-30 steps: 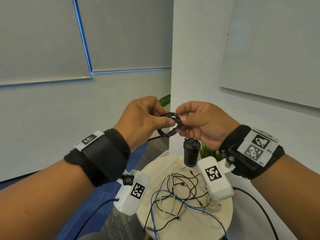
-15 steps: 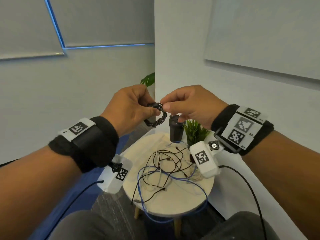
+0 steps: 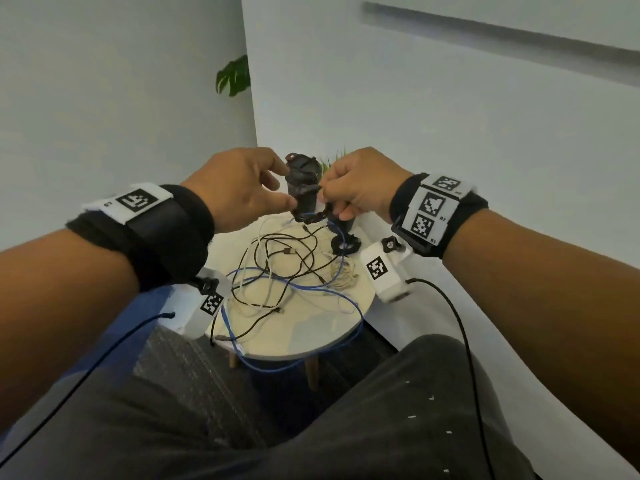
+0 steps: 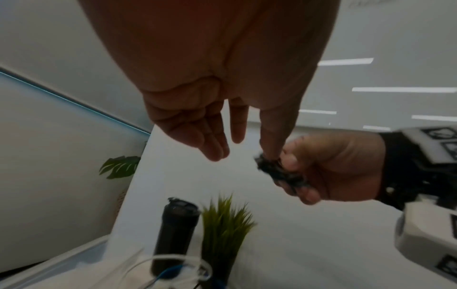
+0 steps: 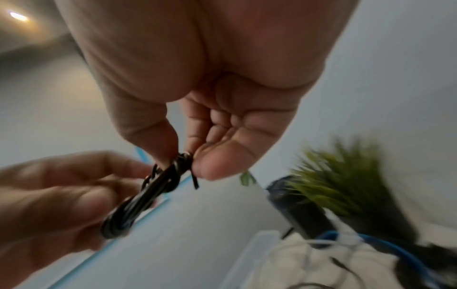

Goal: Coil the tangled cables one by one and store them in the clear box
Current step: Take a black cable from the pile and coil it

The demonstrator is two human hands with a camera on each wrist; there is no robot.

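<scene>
A small coil of black cable (image 3: 318,216) hangs in the air above the round table (image 3: 311,337). My right hand (image 3: 325,195) pinches the coil (image 5: 158,187) between thumb and index finger. Facing it, my left hand (image 3: 284,188) has its fingers straight and spread, and only the thumb tip touches the coil (image 4: 277,172). A tangle of black, white and blue cables (image 3: 287,268) lies loose on the table below. A clear plastic rim (image 5: 257,246) shows at the table's far side under some cables.
A black bottle (image 3: 303,171) and a small green plant (image 4: 225,221) stand at the back of the table near the white wall corner. A blue cable (image 3: 349,306) loops over the table's front edge. My knees are just below the table.
Both hands have come down toward the table with the coil. My left hand has loosened from gripping the coil to straight fingers, while the right keeps its pinch.
</scene>
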